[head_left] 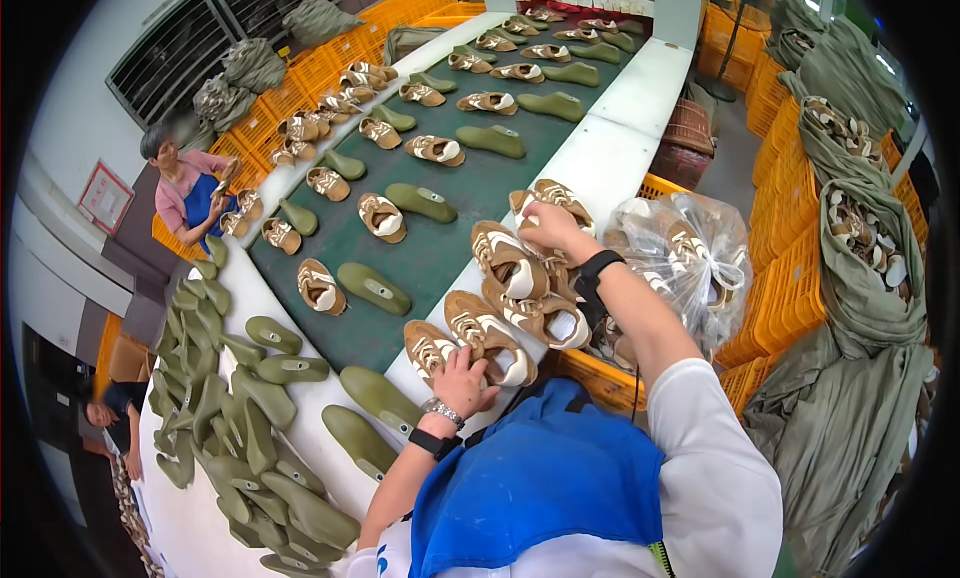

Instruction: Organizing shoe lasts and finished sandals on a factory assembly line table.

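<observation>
Brown shoes with white laces and trim lie in a cluster on the white ledge in front of me. My left hand (465,383) is closed round the heel of the nearest brown shoe (427,346); another shoe (478,323) is just right of it. Farther off, my right hand (556,230) grips a brown shoe (563,197) at the far end of the cluster, its fingertips partly hidden. Between my hands are a stacked shoe (497,250) and one below it (535,316). Two green shoe lasts (358,440) lie left of my left hand.
A dark green conveyor belt (400,268) carries shoes and lasts in rows. Many loose lasts (240,428) cover the white table at left. Orange crates (790,288) and a clear bag of shoes (690,248) stand at right. A co-worker (190,188) handles a shoe across the belt.
</observation>
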### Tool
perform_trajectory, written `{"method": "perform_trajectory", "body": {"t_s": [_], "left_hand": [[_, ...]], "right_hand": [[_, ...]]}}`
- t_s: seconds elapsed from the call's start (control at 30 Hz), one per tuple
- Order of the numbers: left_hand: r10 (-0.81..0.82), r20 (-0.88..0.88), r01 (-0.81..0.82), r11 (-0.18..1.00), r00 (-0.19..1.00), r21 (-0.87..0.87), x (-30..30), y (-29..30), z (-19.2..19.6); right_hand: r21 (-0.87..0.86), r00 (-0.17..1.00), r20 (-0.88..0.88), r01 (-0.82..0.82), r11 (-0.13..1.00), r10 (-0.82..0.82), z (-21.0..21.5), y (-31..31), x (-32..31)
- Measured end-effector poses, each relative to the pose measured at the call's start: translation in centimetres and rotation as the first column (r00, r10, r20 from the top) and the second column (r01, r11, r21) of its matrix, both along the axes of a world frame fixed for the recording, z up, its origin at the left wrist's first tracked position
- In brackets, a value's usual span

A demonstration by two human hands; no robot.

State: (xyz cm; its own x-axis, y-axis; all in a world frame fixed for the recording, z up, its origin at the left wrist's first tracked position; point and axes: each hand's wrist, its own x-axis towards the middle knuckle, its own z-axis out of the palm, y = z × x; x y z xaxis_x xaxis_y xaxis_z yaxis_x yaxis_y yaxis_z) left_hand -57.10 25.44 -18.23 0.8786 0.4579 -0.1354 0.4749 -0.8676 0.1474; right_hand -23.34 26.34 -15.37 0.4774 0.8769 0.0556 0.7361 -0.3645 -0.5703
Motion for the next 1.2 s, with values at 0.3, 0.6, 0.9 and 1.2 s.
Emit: {"method": "perform_trajectory", "body": {"t_s": [0.3, 0.6, 0.9, 1.2], "left_hand": [[0.059, 0.007, -0.060, 0.998, 0.998, 0.013, -1.2, 0.4, -0.6], [0.061, 0.072, -0.057, 0.997, 0.996, -0.056, -2.5, 0.4, 0.0], [0.009, 0.016, -0.005, 0.976, 1.000, -0.219, -4.8, 0.3, 0.7], [0.007, 0.043, 0.002, 0.975, 0.999, -0.223, -5.3, -0.4, 0.5]], "right_hand": [[-0.426, 0.675, 0.658, -0.032, 0.904, 0.334, 3.3, -3.4, -3.5], [-0.102, 0.921, 0.058, -0.378, 0.920, 0.385, 1.4, -2.2, -5.4], [0.414, -0.278, -0.834, 0.255, 0.874, 0.477, 4.3, -8.8, -6.9], [-0.315, 0.758, -0.134, -0.643, 0.698, 0.638, 1.6, -10.1, -12.8]]}}
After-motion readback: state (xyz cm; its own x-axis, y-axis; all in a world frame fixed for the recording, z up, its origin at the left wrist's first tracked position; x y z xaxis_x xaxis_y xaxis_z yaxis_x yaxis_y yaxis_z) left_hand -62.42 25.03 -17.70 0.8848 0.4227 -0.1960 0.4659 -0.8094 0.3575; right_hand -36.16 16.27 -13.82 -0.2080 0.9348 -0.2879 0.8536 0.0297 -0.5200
